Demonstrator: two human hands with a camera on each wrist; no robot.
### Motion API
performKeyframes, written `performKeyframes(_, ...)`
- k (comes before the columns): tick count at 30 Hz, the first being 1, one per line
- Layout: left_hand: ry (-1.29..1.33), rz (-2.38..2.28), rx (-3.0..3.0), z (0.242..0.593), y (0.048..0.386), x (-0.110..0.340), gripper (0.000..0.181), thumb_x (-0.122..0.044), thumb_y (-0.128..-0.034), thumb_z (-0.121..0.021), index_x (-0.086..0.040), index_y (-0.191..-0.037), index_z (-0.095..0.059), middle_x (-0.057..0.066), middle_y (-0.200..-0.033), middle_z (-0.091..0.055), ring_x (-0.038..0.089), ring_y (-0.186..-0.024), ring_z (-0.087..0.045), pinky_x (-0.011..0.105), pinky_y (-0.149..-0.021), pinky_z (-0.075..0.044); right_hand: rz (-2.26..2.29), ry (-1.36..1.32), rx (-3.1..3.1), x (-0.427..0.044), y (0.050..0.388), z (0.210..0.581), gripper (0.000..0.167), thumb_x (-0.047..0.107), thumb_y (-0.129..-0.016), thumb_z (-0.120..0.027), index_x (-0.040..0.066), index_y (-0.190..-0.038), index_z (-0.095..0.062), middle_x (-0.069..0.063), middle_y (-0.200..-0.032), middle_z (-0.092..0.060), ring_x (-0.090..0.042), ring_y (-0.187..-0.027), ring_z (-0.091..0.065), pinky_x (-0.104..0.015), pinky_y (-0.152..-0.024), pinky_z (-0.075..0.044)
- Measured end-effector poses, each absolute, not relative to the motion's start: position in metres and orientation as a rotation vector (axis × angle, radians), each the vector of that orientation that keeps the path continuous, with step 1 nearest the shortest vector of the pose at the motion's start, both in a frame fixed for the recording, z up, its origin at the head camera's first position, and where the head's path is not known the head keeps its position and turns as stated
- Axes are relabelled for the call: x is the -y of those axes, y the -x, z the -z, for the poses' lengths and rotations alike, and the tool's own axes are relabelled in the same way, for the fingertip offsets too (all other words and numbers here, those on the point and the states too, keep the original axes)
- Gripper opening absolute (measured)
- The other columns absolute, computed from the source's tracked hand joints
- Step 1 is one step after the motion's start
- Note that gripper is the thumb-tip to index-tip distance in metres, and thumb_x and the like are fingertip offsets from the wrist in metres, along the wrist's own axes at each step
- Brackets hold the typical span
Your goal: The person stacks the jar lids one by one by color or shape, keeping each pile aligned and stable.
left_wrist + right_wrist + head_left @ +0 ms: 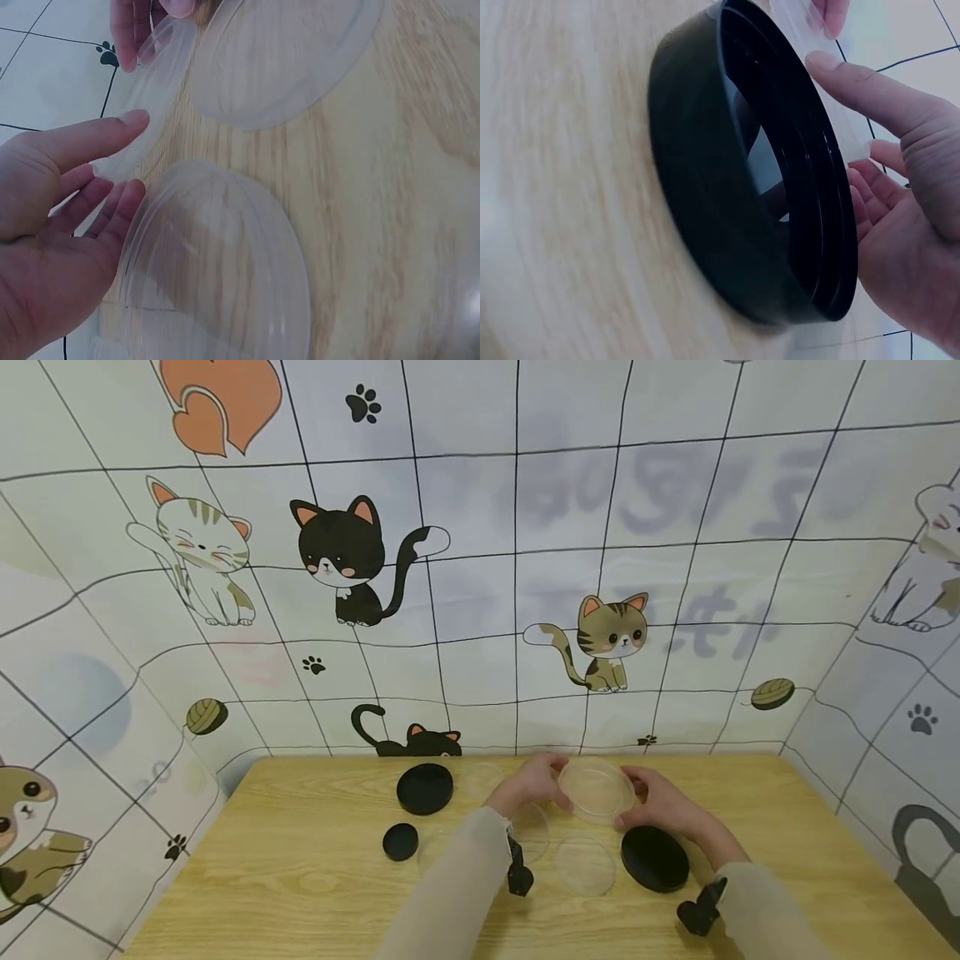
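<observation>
Both hands hold one round clear plastic lid at the back of the table, one at each side. My left hand pinches its left edge; in the left wrist view the thumb lies over the lid with fingers beneath. My right hand grips the opposite edge, thumb on the near side. Just in front of the right hand sits a round, hollow black container, its inner wall showing in the right wrist view. Two more clear round pieces lie close by, one in front and another beside the left wrist.
Farther left stand a large black round container and a small black one. Another clear piece lies behind the left forearm, and one more is partly covered by the sleeve. A cat-patterned sheet rises behind the wooden table.
</observation>
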State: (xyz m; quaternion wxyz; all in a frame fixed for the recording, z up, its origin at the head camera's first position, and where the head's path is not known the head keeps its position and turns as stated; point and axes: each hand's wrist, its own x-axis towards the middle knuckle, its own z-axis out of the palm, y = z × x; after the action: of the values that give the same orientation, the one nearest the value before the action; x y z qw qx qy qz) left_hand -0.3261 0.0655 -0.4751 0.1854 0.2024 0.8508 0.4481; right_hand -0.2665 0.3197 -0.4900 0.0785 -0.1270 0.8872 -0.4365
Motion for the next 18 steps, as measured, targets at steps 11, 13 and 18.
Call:
performKeyframes(11,-0.703,-1.401,-2.330,0.468,0.316,-0.044,0.074,-0.001,-0.0738,-0.090,-0.006,-0.140,-0.059,0.005,-0.127,-0.058,0.011,-0.088,-0.061,0.026,-0.073,-0.051,1.372,0.447,-2.710,-0.314,0.255,0.480,0.095,0.017,-0.076,-0.090,-0.014,-0.148,-0.037,-0.026,-0.131,-0.054,-0.036,-0.108,-0.058,-0.041,-0.080,-0.053)
performKeyframes(13,-0.715,-1.434,-2.304,0.466,0.314,-0.040,0.074,-0.001,-0.0740,-0.090,-0.007,-0.140,-0.059,0.005,-0.126,-0.057,0.011,-0.087,-0.062,0.027,-0.072,-0.052,1.374,0.448,-2.722,-0.312,0.252,0.476,0.095,0.018,-0.077,-0.090,-0.012,-0.149,-0.037,-0.025,-0.132,-0.053,-0.034,-0.108,-0.055,-0.040,-0.078,-0.052)
performKeyframes(18,-0.748,-1.492,-2.258,0.460,0.306,-0.028,0.075,0.000,-0.0738,-0.091,-0.009,-0.141,-0.059,0.006,-0.127,-0.057,0.011,-0.086,-0.063,0.026,-0.072,-0.053,1.396,0.467,-2.744,-0.305,0.240,0.465,0.095,0.019,-0.076,-0.091,-0.009,-0.149,-0.038,-0.024,-0.135,-0.050,-0.031,-0.108,-0.050,-0.037,-0.077,-0.052)
